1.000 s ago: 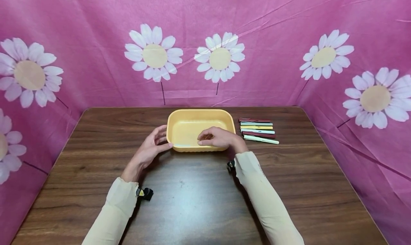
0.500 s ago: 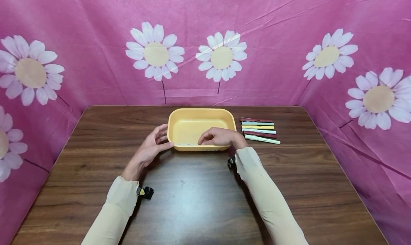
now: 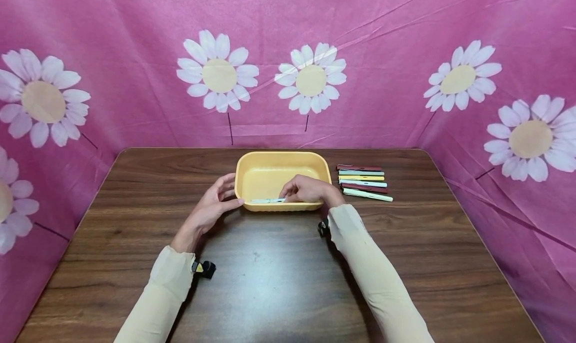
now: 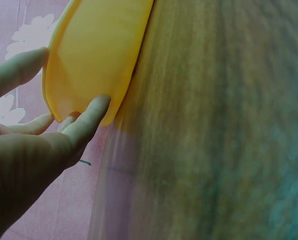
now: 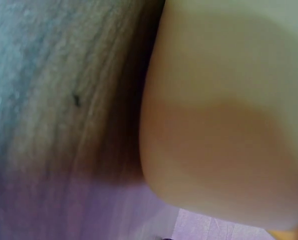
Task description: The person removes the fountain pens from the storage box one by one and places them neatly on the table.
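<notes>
A yellow tray point(image 3: 245, 170) stands near the back of the table. My left hand point(image 3: 211, 206) holds its left end, thumb at the front corner and fingers along the side wall; in the left wrist view the thumb of this hand point(image 4: 44, 145) lies against the tray point(image 4: 99, 55). Inside the tray my right hand point(image 3: 306, 189) pinches the right end of a pale bluish pen point(image 3: 266, 201) near the front wall. My right fingertips are partly hidden. A blurred tan surface fills much of the right wrist view; I cannot tell what it is.
Right of the tray several pens lie side by side, among them a yellow pen point(image 3: 361, 178) and a pale green pen point(image 3: 367, 195) nearest me. Brown wooden table point(image 3: 252, 293) extends in front. A pink cloth with daisies point(image 3: 378, 83) hangs behind and at both sides.
The pale pen shows more clearly along the tray's front wall and is now slightly raised between my right fingers. My left hand keeps its place on the tray.
</notes>
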Tool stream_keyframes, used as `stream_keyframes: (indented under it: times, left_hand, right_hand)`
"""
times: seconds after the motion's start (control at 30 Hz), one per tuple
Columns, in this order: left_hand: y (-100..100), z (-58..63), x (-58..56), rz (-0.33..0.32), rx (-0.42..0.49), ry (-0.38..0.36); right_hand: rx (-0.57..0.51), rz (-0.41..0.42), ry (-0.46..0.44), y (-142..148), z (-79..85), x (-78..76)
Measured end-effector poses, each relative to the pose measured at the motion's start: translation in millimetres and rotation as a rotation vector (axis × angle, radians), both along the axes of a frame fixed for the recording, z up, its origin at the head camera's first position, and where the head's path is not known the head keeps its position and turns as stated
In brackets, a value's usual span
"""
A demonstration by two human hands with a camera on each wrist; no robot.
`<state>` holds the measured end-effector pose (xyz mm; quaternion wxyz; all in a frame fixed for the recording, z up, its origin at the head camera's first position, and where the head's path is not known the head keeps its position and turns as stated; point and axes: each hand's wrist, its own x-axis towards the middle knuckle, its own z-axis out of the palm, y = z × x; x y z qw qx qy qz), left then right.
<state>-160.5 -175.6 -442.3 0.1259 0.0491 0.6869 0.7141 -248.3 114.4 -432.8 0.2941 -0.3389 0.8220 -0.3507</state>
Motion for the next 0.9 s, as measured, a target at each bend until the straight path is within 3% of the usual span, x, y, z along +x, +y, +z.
stream_keyframes:
  times: [0.27, 0.7, 0.9]
  left_hand:
    - [-0.5, -0.8, 0.1, -0.005, 0.004, 0.000]
    - [1.5, -2.4, -0.8, 0.007, 0.001, 0.004]
    - [0.6, -2.1, -0.1, 0.009, -0.009, 0.004]
  right_hand:
    - [-0.030, -0.096, 0.064, 1.5, 5.9, 3.8]
    - [-0.067, -0.078, 0.215, 18.0, 28.0, 6.0]
    - [-0.056, -0.118, 0.294, 27.0, 37.0, 12.5]
